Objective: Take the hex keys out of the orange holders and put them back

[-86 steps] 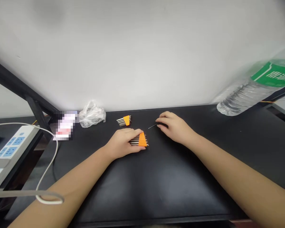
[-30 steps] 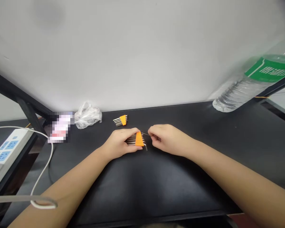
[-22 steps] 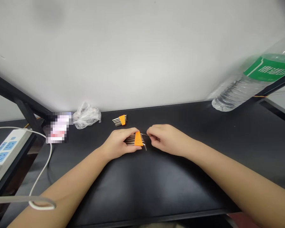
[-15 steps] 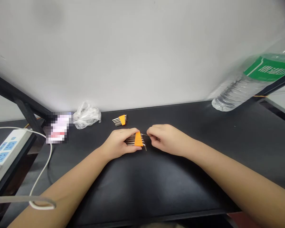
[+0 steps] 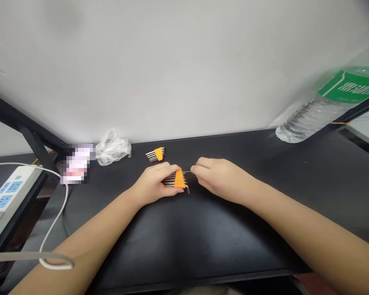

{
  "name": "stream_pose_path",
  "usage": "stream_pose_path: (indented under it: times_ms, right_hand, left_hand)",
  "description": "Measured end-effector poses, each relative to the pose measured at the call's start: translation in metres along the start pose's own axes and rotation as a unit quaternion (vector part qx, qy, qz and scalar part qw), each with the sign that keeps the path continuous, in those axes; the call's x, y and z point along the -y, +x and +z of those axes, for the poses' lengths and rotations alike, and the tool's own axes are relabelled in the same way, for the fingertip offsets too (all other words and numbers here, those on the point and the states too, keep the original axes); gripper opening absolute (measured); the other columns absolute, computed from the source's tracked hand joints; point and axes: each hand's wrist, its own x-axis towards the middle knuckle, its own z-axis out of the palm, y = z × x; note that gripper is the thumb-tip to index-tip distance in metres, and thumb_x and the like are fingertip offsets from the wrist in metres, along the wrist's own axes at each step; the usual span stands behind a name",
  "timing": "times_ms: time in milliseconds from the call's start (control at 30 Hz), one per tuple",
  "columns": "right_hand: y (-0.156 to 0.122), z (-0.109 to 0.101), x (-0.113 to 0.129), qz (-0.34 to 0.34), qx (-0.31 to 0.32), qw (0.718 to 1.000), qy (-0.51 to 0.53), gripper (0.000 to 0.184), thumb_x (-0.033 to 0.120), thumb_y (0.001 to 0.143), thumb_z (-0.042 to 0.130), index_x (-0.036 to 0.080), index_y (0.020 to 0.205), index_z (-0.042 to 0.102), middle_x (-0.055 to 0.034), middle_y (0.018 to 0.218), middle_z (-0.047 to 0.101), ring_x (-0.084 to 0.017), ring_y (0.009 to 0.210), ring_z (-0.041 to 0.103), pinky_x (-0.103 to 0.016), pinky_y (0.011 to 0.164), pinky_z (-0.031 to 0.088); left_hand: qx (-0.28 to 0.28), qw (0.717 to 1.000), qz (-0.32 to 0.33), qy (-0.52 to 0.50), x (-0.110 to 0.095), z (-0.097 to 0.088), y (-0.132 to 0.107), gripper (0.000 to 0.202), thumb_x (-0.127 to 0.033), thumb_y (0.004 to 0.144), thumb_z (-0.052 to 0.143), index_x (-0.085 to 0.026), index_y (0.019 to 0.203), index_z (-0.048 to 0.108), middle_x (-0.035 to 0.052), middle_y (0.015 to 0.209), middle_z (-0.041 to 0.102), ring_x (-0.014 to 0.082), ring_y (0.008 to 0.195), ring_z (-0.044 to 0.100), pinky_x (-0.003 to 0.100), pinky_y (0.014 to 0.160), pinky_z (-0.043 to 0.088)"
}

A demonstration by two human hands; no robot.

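My left hand (image 5: 153, 184) is closed around a hex key set (image 5: 180, 179), whose orange holder carries several metal keys side by side. A bent key end sticks out at its lower right. My right hand (image 5: 217, 176) pinches a thin hex key (image 5: 187, 171) that reaches across to the top edge of the orange holder. Its far end is hidden in the holder and its near end by my fingers. Behind my left hand a second orange hex key set (image 5: 156, 154) lies flat on the black table (image 5: 197, 246).
A crumpled clear plastic bag (image 5: 113, 148) and a blurred-out object (image 5: 78, 164) lie at the back left. A white power strip (image 5: 7, 192) with a looping cable (image 5: 63, 213) is at the left. A large water bottle (image 5: 307, 116) leans at the back right.
My right hand has turned slightly and shifted a little right. The thin key now lies straighter, level with the holder's top edge. My left hand stays about where it was.
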Motion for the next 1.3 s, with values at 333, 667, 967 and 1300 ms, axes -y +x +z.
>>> stream_pose_path:
  times_ms: [333,667,967,1300]
  right_hand:
    - [0.011,0.020,-0.001,0.075,-0.066,0.905,0.413,0.009,0.022,0.097,0.057,0.021,0.099,0.066,-0.0027,0.091,0.068,-0.015,0.078,0.063,-0.029,0.074,0.051]
    - [0.018,0.044,-0.010,0.164,0.098,0.622,0.760,0.030,0.042,0.085,0.079,0.014,0.094,0.070,-0.0010,0.070,0.066,-0.011,0.060,0.061,-0.023,0.055,0.050]
    - [0.016,0.039,-0.002,0.152,-0.020,0.798,0.582,0.041,0.046,0.093,0.067,0.019,0.123,0.064,-0.0078,0.105,0.071,-0.018,0.088,0.067,-0.034,0.079,0.057]
    - [0.015,0.049,0.002,0.039,-0.064,0.965,0.253,0.058,0.035,0.096,0.063,0.030,0.151,0.046,-0.0102,0.139,0.060,-0.029,0.128,0.055,-0.053,0.109,0.046]
  left_hand:
    - [-0.023,0.998,0.038,-0.035,-0.008,0.001,0.005,0.050,-0.051,0.083,0.078,-0.020,0.119,0.063,0.0098,0.107,0.068,0.0234,0.097,0.064,0.038,0.089,0.053]
    - [-0.061,0.994,0.069,-0.066,-0.014,0.000,0.000,0.056,-0.047,0.078,0.082,-0.021,0.124,0.061,0.0091,0.107,0.068,0.0223,0.096,0.065,0.035,0.086,0.054]
    - [-0.031,0.999,-0.002,0.022,-0.016,0.001,0.002,0.048,-0.049,0.084,0.076,-0.019,0.120,0.062,0.0064,0.098,0.066,0.0207,0.088,0.061,0.035,0.083,0.049]
    - [0.028,0.991,-0.045,0.123,-0.019,-0.001,0.004,0.046,-0.052,0.085,0.073,-0.024,0.121,0.065,0.0079,0.107,0.067,0.0279,0.106,0.058,0.045,0.096,0.045]
